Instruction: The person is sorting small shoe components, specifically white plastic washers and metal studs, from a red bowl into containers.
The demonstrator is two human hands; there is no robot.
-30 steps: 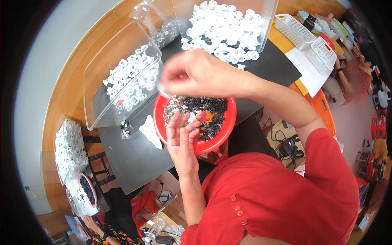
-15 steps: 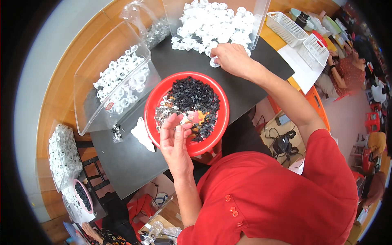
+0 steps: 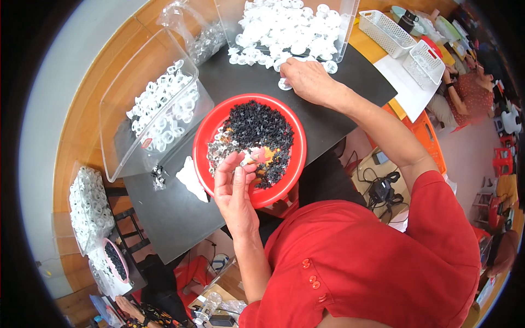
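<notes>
One white plastic piece (image 3: 283,85) lies at the fingertips of my right hand (image 3: 306,77); my half-curled left hand (image 3: 236,191) hangs over the red basin (image 3: 299,150) (whether either grips, I can't tell).

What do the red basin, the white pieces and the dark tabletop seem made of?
Red basin: probably plastic; its smooth rim looks glossy. White pieces: likely moulded plastic, smooth-looking, with one rounded shape repeated. Dark tabletop: smooth with soft sheen; laminate or painted board, unclear.
</notes>
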